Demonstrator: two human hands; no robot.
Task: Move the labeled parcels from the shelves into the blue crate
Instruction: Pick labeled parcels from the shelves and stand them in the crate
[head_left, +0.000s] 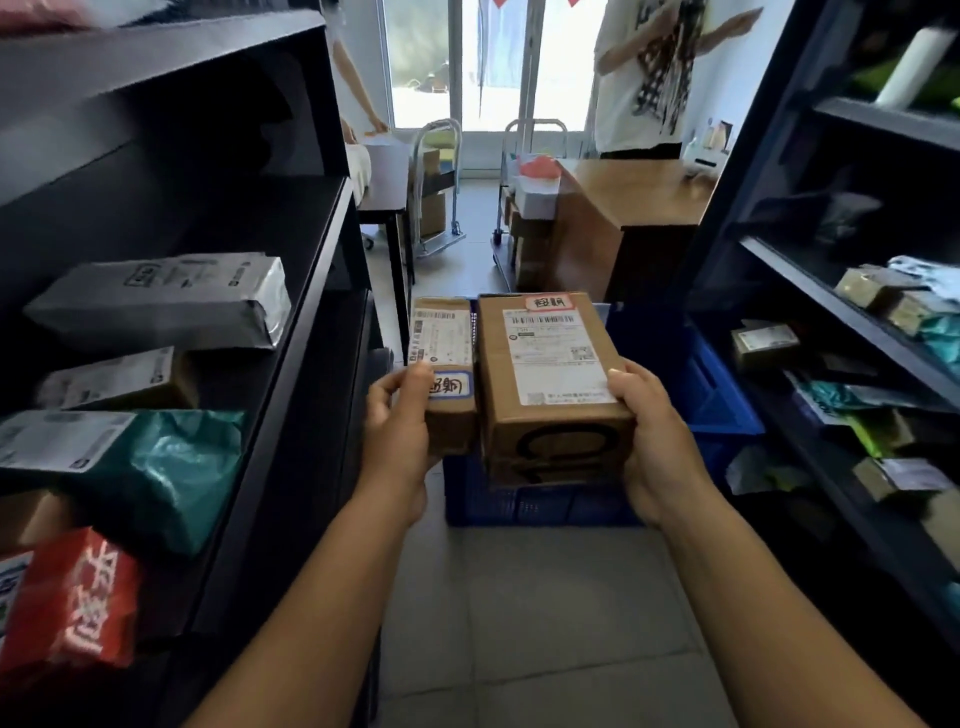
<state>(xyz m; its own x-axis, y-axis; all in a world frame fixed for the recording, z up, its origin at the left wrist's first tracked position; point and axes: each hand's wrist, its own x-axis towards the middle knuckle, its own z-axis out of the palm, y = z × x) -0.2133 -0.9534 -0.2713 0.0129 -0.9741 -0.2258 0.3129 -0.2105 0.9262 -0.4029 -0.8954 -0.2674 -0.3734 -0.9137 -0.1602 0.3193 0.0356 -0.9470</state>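
Head view: I held two cardboard parcels side by side above the blue crate (722, 395), one per hand. My left hand (400, 415) was curled round the small parcel (444, 364), thumb on top beside its blue-edged sticker, fingers wrapped on its left side. My right hand (657, 441) clamped the big parcel (550, 384) at its near right corner, thumb on the top label, palm against the right side. The two parcels touched along their inner edges. One crate, sitting on the floor directly under the parcels, mostly hidden by them. Left of the crate, the left shelf (291, 322) carried about six more packages, some blurred. Right of the crate, the right shelf (852, 312) held several more, too blurred to count.
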